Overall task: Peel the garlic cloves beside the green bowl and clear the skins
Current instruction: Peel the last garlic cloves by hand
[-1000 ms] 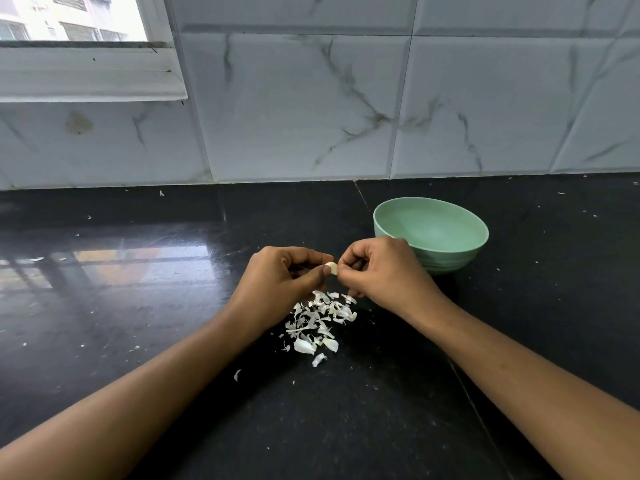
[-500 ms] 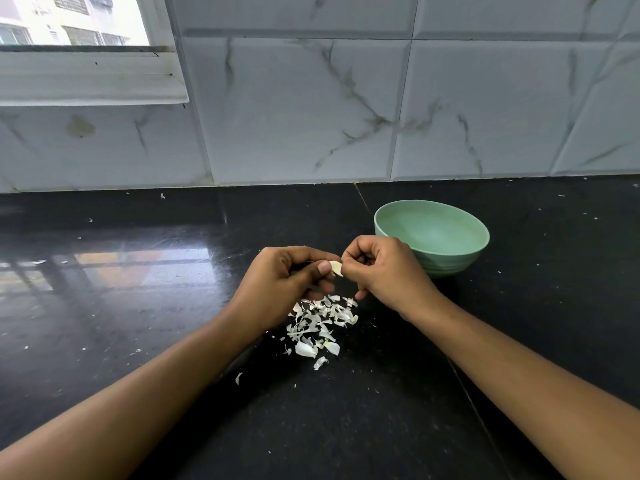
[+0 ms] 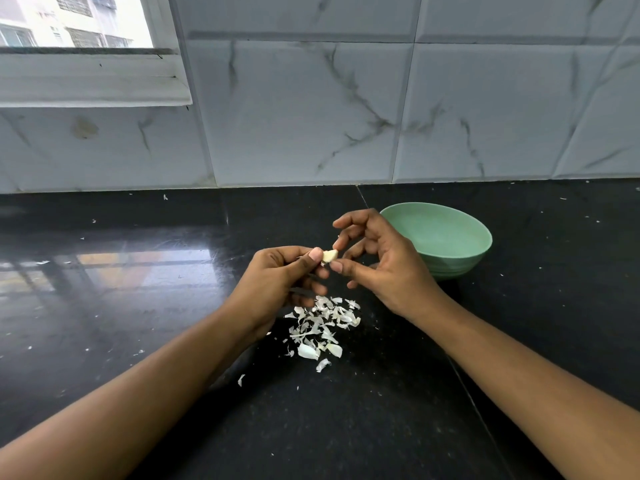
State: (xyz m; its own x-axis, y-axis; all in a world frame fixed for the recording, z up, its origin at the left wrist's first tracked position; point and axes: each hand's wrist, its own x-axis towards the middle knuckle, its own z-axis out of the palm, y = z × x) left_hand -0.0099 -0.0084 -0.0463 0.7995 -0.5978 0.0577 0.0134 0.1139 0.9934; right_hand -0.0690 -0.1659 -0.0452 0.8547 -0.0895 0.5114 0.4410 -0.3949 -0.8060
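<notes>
A pale garlic clove (image 3: 329,255) is held in the air between both hands, above the black counter. My left hand (image 3: 277,282) pinches its left end between thumb and fingers. My right hand (image 3: 384,265) pinches its right end with thumb and a finger, the other fingers spread and half lifted. A heap of white garlic skins (image 3: 322,323) lies on the counter just below the hands. The green bowl (image 3: 450,237) stands right behind my right hand; what I see of its inside looks bare.
The black stone counter (image 3: 138,306) runs wide to the left and front, with stray skin flakes such as one at the front (image 3: 240,380). A marble-tiled wall (image 3: 311,116) closes the back. A window sill (image 3: 86,81) juts out at the upper left.
The fingers of my right hand have uncurled and spread, and more of the clove shows between the two hands. Both hands have risen a little above the skin heap.
</notes>
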